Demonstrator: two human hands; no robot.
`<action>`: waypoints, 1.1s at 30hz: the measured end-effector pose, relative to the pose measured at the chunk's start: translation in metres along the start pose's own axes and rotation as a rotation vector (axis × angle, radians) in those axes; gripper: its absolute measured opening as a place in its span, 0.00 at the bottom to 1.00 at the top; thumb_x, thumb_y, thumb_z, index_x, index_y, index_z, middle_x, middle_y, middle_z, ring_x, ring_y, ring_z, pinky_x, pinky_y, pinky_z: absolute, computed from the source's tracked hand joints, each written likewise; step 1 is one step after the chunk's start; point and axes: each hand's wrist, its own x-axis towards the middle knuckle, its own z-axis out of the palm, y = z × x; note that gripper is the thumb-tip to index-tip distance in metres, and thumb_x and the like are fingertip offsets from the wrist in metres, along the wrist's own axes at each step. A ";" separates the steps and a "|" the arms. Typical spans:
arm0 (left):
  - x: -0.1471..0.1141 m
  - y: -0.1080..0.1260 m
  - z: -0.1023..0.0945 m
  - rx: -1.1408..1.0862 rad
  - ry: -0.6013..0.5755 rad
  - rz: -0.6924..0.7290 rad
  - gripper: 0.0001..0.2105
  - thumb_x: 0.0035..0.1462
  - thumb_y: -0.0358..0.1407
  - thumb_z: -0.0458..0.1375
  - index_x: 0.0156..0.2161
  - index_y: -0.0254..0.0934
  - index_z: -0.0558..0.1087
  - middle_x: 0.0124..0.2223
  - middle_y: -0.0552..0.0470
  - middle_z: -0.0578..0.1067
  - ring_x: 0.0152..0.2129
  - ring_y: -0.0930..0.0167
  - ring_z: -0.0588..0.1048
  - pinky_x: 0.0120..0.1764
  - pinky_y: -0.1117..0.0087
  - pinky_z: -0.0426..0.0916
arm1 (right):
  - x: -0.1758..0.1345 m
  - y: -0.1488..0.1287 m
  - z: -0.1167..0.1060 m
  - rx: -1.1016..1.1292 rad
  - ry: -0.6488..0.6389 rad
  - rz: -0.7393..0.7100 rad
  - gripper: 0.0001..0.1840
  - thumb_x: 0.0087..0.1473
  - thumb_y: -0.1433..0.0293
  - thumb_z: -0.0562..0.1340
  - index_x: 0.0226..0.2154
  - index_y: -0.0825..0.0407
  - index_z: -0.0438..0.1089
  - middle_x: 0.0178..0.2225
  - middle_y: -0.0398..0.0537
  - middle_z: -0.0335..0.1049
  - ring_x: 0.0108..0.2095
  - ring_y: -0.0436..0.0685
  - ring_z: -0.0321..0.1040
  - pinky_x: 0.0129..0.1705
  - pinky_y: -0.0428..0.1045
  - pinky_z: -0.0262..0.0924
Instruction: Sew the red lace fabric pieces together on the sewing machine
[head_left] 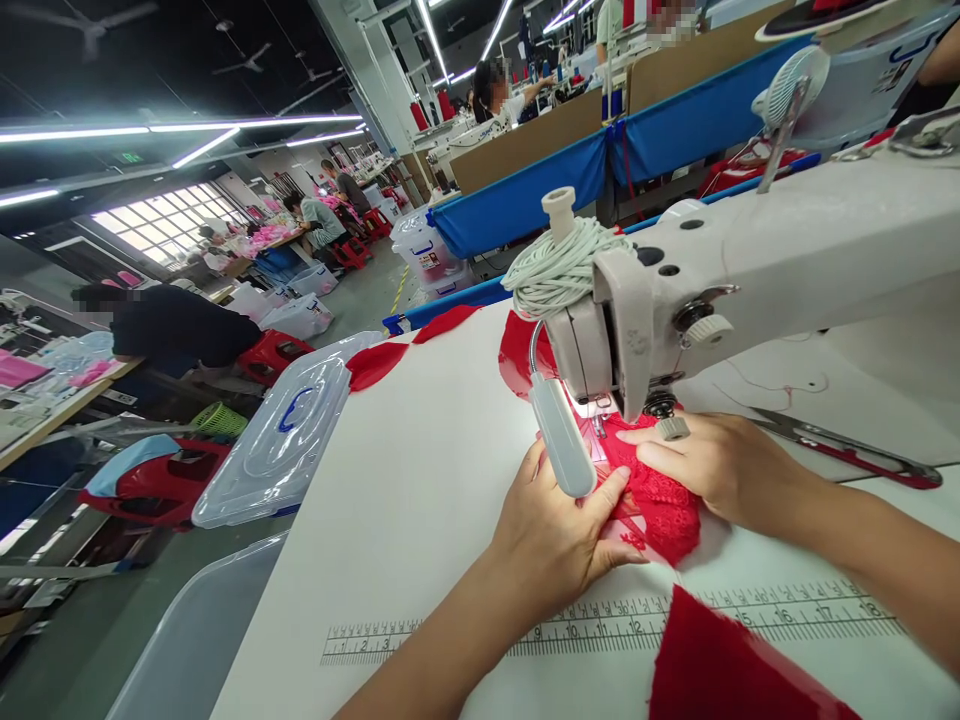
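Note:
A piece of red lace fabric [664, 505] lies bunched under the needle area of a white sewing machine [787, 260]. My left hand [559, 515] holds its left edge, the thumb and a finger on the lace and other fingertips partly hidden behind a small lamp [564, 440]. From the right, my right hand [712, 465] is closed on the same lace, fingers close to the presser foot [598, 425]; its thumb is hidden. Sheer red material shows between the hands. Nearer to me, a separate red fabric piece [731, 660] lies on the white table [375, 510].
Red-handled thread snips [855, 450] lie right of my right hand. A printed ruler [600, 625] runs along the table's front. More red pieces [442, 325] trail over the far edge. Left stands a lidded clear bin [289, 430]. People sit working farther off.

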 end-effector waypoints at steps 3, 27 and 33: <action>-0.001 0.000 0.002 0.016 -0.014 -0.010 0.34 0.67 0.59 0.38 0.59 0.38 0.73 0.57 0.38 0.74 0.50 0.55 0.73 0.53 0.52 0.67 | 0.001 0.001 0.000 -0.043 0.056 -0.030 0.18 0.61 0.81 0.49 0.22 0.50 0.58 0.37 0.48 0.76 0.26 0.52 0.60 0.24 0.50 0.46; -0.003 -0.006 0.009 0.051 -0.052 -0.006 0.32 0.66 0.58 0.46 0.64 0.38 0.68 0.60 0.35 0.71 0.53 0.51 0.73 0.54 0.47 0.68 | -0.001 0.024 -0.028 0.359 -0.179 0.137 0.15 0.48 0.79 0.59 0.38 0.47 0.72 0.41 0.46 0.75 0.34 0.55 0.72 0.29 0.46 0.61; -0.002 -0.004 0.010 0.051 -0.001 0.001 0.32 0.67 0.58 0.45 0.62 0.37 0.70 0.58 0.35 0.73 0.51 0.52 0.73 0.54 0.48 0.67 | 0.000 0.025 -0.040 0.611 -0.296 0.087 0.13 0.57 0.75 0.56 0.34 0.46 0.75 0.46 0.45 0.77 0.41 0.55 0.74 0.39 0.47 0.64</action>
